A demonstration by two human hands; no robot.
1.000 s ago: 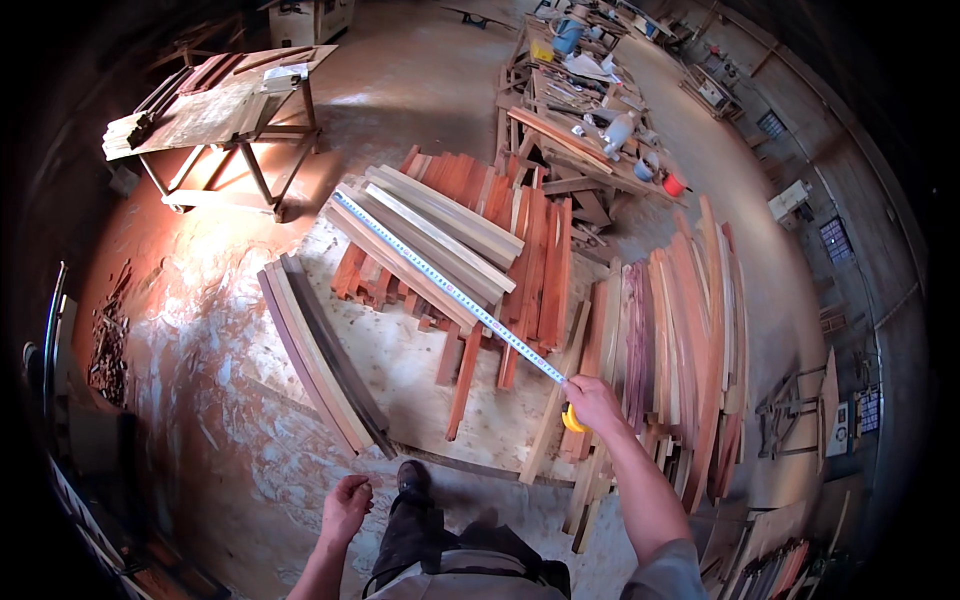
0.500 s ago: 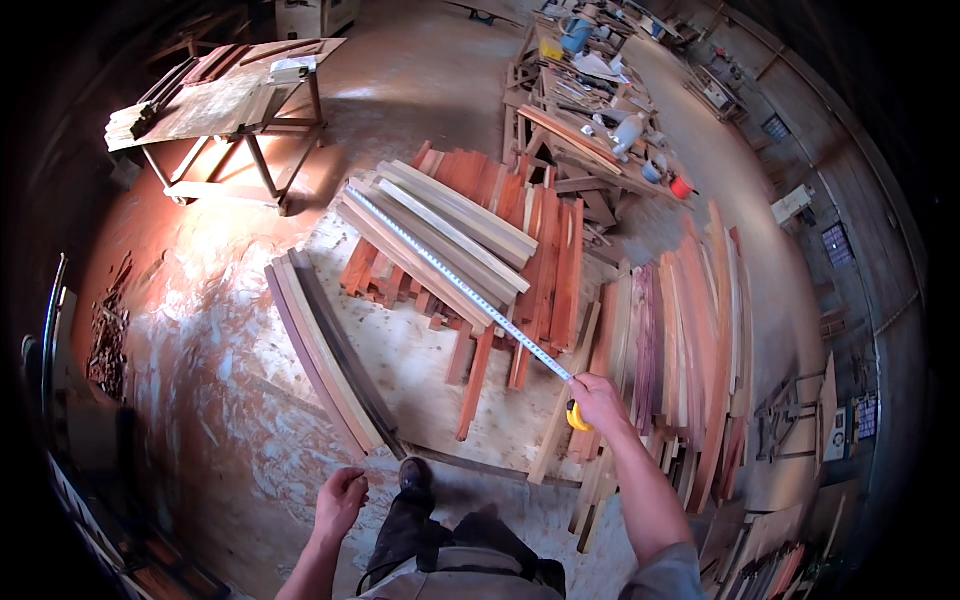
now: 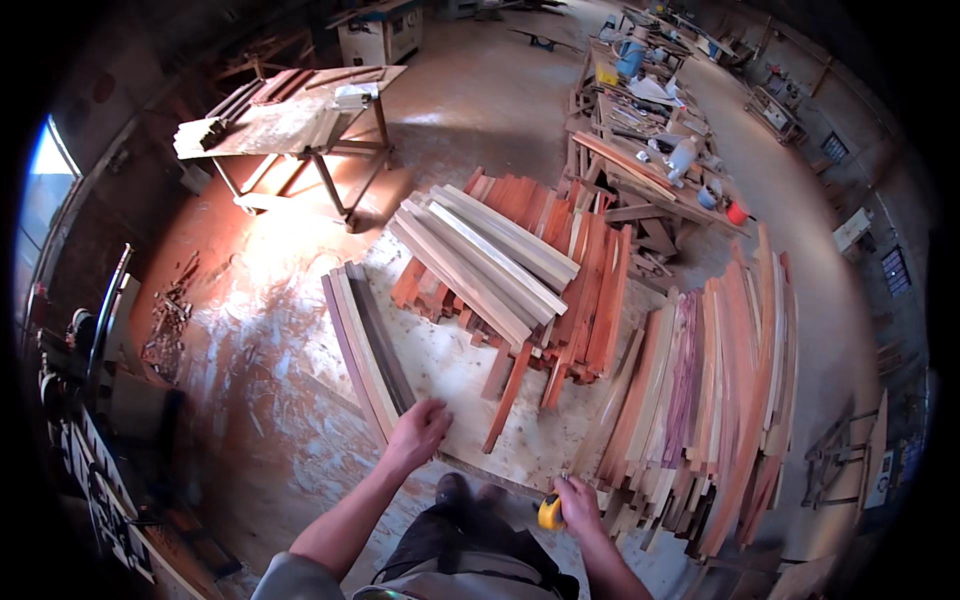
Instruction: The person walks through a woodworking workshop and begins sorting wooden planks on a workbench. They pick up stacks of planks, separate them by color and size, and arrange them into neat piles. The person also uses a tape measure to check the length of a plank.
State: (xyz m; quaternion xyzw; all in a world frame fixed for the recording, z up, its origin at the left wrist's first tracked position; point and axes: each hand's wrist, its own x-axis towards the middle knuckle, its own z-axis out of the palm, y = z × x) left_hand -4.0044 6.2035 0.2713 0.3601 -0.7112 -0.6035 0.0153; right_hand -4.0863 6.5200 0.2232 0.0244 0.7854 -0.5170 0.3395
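My right hand (image 3: 580, 508) is wrapped round a yellow tape measure (image 3: 550, 512), low in front of my body. No long blade shows out of its case now. My left hand (image 3: 420, 432) is raised with curled fingers, over the near end of three long boards (image 3: 362, 345) lying side by side. Whether anything is in its fingers is hidden. Ahead, a bundle of pale planed boards (image 3: 485, 262) lies slantwise on top of a stack of reddish boards (image 3: 600, 300).
To my right, several long boards (image 3: 690, 390) lie in a row. A wooden worktable (image 3: 285, 115) with boards stands at the far left. A cluttered bench (image 3: 640, 120) runs along the back right. Wood scraps (image 3: 175, 315) and shavings cover the floor at left.
The tape blade that lay stretched along the pale boards is back in its case. My right hand has drawn in toward my body; my left hand has moved forward and right.
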